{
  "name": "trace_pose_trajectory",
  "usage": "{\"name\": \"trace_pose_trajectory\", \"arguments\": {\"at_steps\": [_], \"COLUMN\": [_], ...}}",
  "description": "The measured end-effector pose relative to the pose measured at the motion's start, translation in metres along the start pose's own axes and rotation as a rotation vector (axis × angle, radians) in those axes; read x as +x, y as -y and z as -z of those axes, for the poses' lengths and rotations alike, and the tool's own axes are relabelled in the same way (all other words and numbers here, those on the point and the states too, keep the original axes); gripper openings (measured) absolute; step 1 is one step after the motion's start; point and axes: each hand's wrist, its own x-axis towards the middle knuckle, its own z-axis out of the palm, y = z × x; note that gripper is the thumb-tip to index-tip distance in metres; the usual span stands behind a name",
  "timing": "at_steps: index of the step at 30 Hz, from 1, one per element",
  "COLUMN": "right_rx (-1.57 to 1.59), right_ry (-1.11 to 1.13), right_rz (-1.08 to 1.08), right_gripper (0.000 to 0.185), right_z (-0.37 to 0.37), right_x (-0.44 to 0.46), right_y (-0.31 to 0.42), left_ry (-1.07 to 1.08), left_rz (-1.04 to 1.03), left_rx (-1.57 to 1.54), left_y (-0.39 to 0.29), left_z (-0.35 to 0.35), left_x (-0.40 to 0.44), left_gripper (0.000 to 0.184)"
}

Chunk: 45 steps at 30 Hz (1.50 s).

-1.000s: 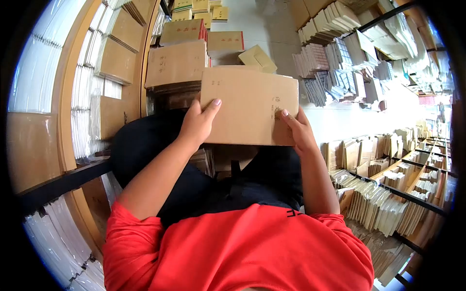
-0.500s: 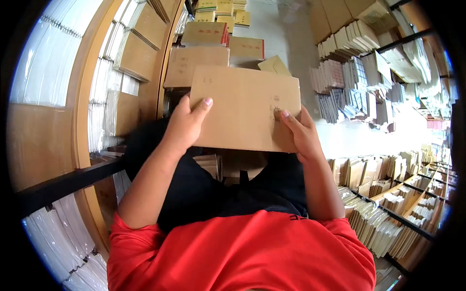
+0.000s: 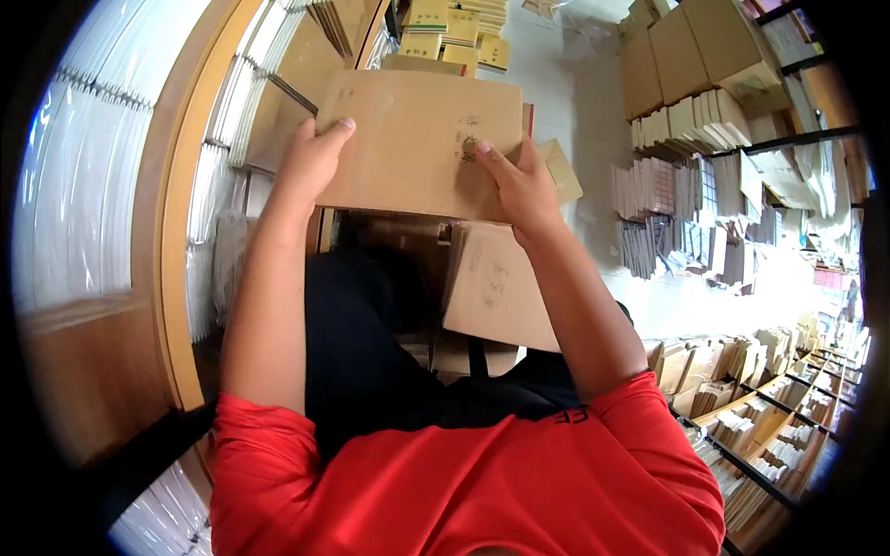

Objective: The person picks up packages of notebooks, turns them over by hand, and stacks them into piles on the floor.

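A flat brown cardboard packet [image 3: 417, 144] with dark printed characters near its right side is held up between both hands. My left hand [image 3: 317, 162] grips its left edge, thumb on the top face. On the right, my right hand [image 3: 519, 185] holds the packet's edge, thumb beside the characters; the fingers of both hands are partly hidden beneath. Below the packet, between the knees, another brown packet [image 3: 501, 283] with faint writing shows, partly behind the right forearm. A yellowish envelope-like piece [image 3: 561, 171] lies on the floor just beyond the right hand.
Yellow booklets [image 3: 461, 28] stand in stacks at the top. A wooden shelf [image 3: 176, 232] with plastic-wrapped papers runs along the left. To the right are rows of paper bundles [image 3: 644, 188], large brown boxes [image 3: 691, 56] and racks with black bars.
Both hands have carried the packet up and to the left, over the stacks there. The view has shifted, and the brown packet between the knees now shows more fully.
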Motion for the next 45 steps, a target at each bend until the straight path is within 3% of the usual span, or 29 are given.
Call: {"name": "trace_pose_trajectory", "arguments": {"at_steps": [3, 6, 7, 13, 17, 22, 26, 29, 31, 35, 40, 42, 45], "right_rx": [-0.016, -0.069, -0.095, -0.072, -0.494, -0.883, -0.927, -0.946, -0.926, -1.148, -1.297, -1.335, -1.313], "right_ry": [0.008, 0.013, 0.016, -0.030, -0.074, -0.219, -0.313, -0.309, -0.316, -0.345, -0.452, -0.414, -0.393], "right_rz": [-0.032, -0.052, -0.049, -0.031, 0.005, 0.010, -0.059, 0.070, 0.208, 0.220, 0.199, 0.056, 0.225], "right_gripper": [0.052, 0.049, 0.048, 0.052, 0.060, 0.072, 0.068, 0.070, 0.070, 0.070, 0.069, 0.069, 0.066], "right_z": [-0.008, -0.017, -0.021, -0.039, -0.023, -0.039, -0.043, -0.019, 0.008, 0.069, 0.132, 0.139, 0.147], "right_x": [0.038, 0.064, 0.068, 0.062, 0.080, 0.063, 0.059, 0.042, 0.022, -0.045, -0.113, -0.128, -0.137], "right_y": [-0.032, -0.070, -0.079, -0.110, -0.157, -0.145, -0.146, -0.133, -0.120, -0.101, -0.131, -0.135, -0.157], "left_ry": [-0.083, 0.045, 0.038, 0.044, 0.154, 0.099, 0.126, 0.063, 0.211, 0.392, 0.650, 0.654, 0.638], "left_rz": [-0.011, 0.102, 0.112, 0.152, 0.171, 0.084, 0.005, 0.045, -0.004, -0.095, -0.122, -0.140, -0.104], "left_rx": [0.114, 0.036, 0.162, 0.231, 0.395, 0.455, 0.461, 0.728, 0.684, 0.727, 0.803, 0.784, 0.817], "left_y": [0.039, 0.071, 0.080, 0.109, 0.096, 0.133, 0.158, 0.106, 0.073, 0.058, 0.023, 0.042, 0.060], "left_z": [-0.005, 0.002, 0.004, 0.007, -0.006, -0.021, -0.024, -0.037, -0.039, -0.061, -0.091, -0.111, -0.129], "left_x": [0.043, 0.056, 0.061, 0.076, 0.072, 0.091, 0.103, 0.069, 0.046, 0.005, -0.074, -0.099, -0.147], "left_gripper": [0.048, 0.051, 0.052, 0.056, 0.045, 0.056, 0.065, 0.085, 0.080, 0.064, 0.059, 0.062, 0.067]}}
